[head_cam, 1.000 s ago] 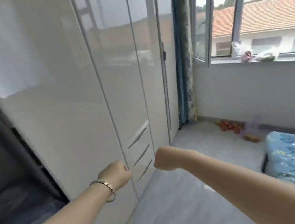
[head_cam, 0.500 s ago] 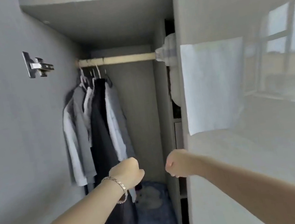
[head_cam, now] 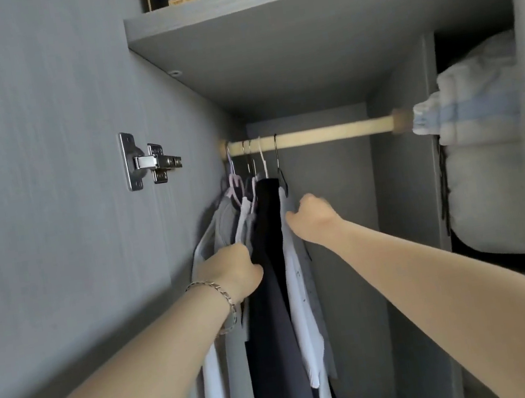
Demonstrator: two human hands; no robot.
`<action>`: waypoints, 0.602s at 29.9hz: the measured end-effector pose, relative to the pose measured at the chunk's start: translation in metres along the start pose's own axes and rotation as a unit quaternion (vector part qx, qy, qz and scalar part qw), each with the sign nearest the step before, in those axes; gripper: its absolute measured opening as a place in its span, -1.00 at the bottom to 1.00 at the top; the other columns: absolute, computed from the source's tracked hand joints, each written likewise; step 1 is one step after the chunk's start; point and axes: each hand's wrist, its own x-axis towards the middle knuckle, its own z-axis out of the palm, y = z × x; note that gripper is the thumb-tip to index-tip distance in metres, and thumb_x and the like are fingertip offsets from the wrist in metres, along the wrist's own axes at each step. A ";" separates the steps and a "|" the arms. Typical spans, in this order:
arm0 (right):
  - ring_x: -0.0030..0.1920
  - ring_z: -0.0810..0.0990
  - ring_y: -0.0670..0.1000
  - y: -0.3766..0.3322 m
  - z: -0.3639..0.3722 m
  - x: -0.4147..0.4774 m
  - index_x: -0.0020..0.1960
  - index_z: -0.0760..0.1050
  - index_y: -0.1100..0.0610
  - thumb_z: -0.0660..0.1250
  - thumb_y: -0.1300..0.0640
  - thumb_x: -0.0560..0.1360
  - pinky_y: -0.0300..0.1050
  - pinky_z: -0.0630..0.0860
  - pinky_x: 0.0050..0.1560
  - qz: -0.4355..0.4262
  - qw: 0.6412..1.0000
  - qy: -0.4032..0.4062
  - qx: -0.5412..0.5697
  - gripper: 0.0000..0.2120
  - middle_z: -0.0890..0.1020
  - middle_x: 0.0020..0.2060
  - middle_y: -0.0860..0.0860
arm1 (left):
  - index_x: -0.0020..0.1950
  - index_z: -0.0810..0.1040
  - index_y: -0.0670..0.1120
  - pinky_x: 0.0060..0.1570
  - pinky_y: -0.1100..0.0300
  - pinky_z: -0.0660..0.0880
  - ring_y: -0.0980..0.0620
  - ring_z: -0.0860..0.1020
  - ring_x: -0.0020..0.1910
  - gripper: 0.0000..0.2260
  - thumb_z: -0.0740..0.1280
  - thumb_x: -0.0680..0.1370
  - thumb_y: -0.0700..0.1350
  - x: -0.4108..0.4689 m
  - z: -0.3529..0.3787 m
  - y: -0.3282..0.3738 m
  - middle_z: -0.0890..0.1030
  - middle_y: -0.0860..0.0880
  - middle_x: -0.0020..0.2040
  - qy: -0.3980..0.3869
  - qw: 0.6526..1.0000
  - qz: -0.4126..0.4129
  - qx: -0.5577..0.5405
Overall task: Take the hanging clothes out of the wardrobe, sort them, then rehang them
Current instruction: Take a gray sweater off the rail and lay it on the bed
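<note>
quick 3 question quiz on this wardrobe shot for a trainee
1. True or false: the clothes hang at the right end of the rail.
2. The bracelet is on which wrist? A left, B right.
3. Which is higher, the left hand or the right hand?
Key: 1 false; 2 A; 3 right hand.

My left hand [head_cam: 234, 270] and right hand [head_cam: 312, 215] bare, forearms [head_cam: 433, 272] bare, silver chain bracelet [head_cam: 226, 300] of flat links round my left wrist
</note>
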 end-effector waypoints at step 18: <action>-0.16 0.38 0.04 0.009 -0.017 0.022 -0.34 0.23 0.16 0.03 0.15 0.62 -0.18 0.29 -0.16 -0.025 0.987 0.138 0.082 -0.65 0.32 -0.38 -0.01 | -0.01 0.33 -0.20 -0.69 0.39 0.29 0.02 0.52 -0.61 -0.95 0.12 0.56 -0.24 0.049 -0.018 0.021 0.58 -0.17 -0.33 -0.048 0.985 -0.025 -0.162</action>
